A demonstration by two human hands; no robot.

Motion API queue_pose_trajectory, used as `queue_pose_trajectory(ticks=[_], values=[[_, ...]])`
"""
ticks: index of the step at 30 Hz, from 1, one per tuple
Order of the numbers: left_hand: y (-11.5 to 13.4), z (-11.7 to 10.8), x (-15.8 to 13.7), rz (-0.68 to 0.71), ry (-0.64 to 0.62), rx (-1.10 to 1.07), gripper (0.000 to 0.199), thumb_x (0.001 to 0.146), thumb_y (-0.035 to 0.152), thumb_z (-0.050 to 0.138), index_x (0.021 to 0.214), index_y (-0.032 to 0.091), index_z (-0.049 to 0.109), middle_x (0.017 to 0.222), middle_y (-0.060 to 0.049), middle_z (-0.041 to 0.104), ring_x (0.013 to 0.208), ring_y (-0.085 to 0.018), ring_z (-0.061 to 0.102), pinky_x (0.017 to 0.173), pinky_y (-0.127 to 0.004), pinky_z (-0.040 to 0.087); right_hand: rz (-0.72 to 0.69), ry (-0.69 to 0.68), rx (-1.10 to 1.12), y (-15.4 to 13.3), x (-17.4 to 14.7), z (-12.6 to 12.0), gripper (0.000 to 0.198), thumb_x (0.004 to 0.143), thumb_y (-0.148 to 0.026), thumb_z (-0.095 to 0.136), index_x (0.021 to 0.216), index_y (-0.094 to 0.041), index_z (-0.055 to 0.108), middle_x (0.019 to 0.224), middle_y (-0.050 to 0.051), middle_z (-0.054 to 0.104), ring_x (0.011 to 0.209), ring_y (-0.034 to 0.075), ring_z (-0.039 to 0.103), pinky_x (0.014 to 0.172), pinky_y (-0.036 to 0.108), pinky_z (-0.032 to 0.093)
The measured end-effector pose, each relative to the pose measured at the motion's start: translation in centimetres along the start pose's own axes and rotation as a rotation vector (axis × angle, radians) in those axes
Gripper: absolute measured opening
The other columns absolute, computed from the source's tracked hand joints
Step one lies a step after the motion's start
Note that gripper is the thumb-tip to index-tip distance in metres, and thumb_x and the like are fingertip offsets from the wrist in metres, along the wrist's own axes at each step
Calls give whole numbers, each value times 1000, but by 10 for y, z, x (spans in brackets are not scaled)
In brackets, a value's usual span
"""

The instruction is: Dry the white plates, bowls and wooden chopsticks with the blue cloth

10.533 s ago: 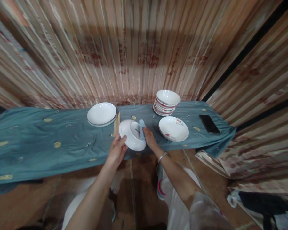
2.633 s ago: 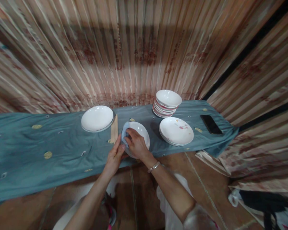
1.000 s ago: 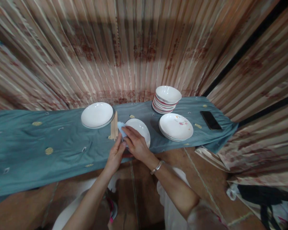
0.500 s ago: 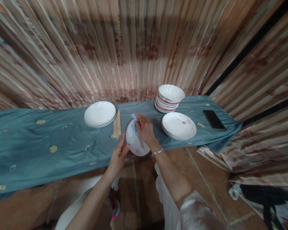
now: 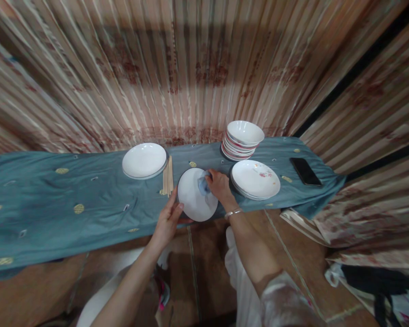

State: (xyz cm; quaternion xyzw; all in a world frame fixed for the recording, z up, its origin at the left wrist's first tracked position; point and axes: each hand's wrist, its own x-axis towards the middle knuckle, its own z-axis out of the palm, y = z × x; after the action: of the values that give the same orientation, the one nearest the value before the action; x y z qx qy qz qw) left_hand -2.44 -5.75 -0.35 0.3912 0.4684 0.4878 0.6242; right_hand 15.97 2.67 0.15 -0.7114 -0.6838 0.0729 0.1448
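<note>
A white plate with a dark rim [image 5: 193,196] is tilted toward me over the table's front edge. My left hand [image 5: 168,215] grips its left edge, thumb on the face and fingers behind. On the plate's upper right, my right hand [image 5: 219,185] presses a light blue cloth [image 5: 203,184] bunched in its fingers. Just left of the plate lie several wooden chopsticks [image 5: 168,176], side by side. Beyond them sits a short stack of white plates [image 5: 144,160]. To the right of my right hand is a stack of flower-patterned plates [image 5: 254,179].
A stack of bowls with red bands [image 5: 242,138] stands at the back right. A black phone [image 5: 305,171] lies near the right end. The narrow table wears a green patterned cloth [image 5: 102,195]; a pleated curtain [image 5: 191,81] hangs right behind it.
My right hand has slid the cloth from the plate's upper left to its upper right. The left hand keeps its hold on the plate's edge. The view has shifted slightly.
</note>
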Motion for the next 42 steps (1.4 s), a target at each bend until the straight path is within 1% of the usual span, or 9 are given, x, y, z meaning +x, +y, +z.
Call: queue_pose_trajectory(ticks=[5, 8, 14, 18, 23, 28, 35, 38, 42], values=[[3, 3, -1, -5, 4, 23, 95, 67, 44, 74, 147, 20, 29, 81, -2, 61, 73, -19, 59, 57, -33, 58, -203, 179, 201, -13, 5, 6, 37, 96, -26, 41, 128, -11, 52, 122, 14, 62, 112, 21, 58, 96, 31, 43], [3, 3, -2, 4, 7, 33, 92, 69, 43, 73, 147, 21, 31, 77, -1, 60, 70, -17, 59, 58, -32, 58, -367, 264, 310, -28, 1, 5, 35, 96, -23, 40, 127, -14, 54, 127, 12, 60, 117, 21, 54, 101, 35, 42], [-3, -4, 1, -2, 24, 38, 86, 70, 42, 72, 145, 22, 35, 73, 1, 59, 66, -17, 57, 60, -35, 58, -622, 221, 230, -52, -22, -2, 38, 94, -15, 39, 128, -14, 54, 131, 13, 55, 109, 24, 54, 95, 39, 46], [-8, -7, 3, 11, 54, 53, 85, 70, 45, 71, 144, 22, 37, 91, -4, 65, 75, -20, 60, 62, -37, 59, -716, 192, 173, -54, -32, -1, 38, 92, -14, 43, 129, -12, 53, 134, 13, 53, 107, 25, 53, 93, 39, 46], [-7, -6, 2, 11, 19, 72, 83, 72, 44, 70, 145, 25, 36, 101, -7, 68, 84, -24, 64, 65, -38, 59, -623, 240, 237, -47, -22, 1, 34, 95, -17, 41, 126, -16, 55, 131, 11, 56, 110, 22, 54, 95, 36, 45], [-5, -2, -1, -2, -3, 82, 89, 70, 47, 70, 146, 22, 32, 95, -7, 68, 78, -24, 64, 60, -39, 59, -382, 272, 247, -30, -3, 1, 29, 95, -23, 44, 120, -17, 58, 121, 9, 64, 110, 19, 58, 98, 31, 42], [-6, -6, 0, -22, 49, 28, 94, 67, 47, 73, 146, 20, 31, 99, -8, 68, 77, -23, 64, 58, -38, 59, -16, 55, -28, -5, 0, 0, 29, 94, -34, 46, 113, -17, 61, 103, 10, 70, 93, 21, 66, 81, 28, 47], [-7, -11, 0, -28, 48, 23, 91, 68, 45, 73, 146, 21, 32, 99, -8, 69, 77, -22, 64, 58, -36, 59, 24, 17, -114, 5, -3, 1, 31, 93, -34, 45, 111, -15, 63, 101, 13, 70, 94, 24, 67, 80, 31, 47], [-6, -13, 0, -44, 36, -10, 90, 69, 42, 73, 146, 24, 32, 103, -8, 70, 79, -22, 65, 58, -35, 59, 1, -10, -125, 14, -5, 3, 30, 92, -31, 46, 104, -12, 66, 98, 16, 70, 93, 26, 67, 80, 33, 48]])
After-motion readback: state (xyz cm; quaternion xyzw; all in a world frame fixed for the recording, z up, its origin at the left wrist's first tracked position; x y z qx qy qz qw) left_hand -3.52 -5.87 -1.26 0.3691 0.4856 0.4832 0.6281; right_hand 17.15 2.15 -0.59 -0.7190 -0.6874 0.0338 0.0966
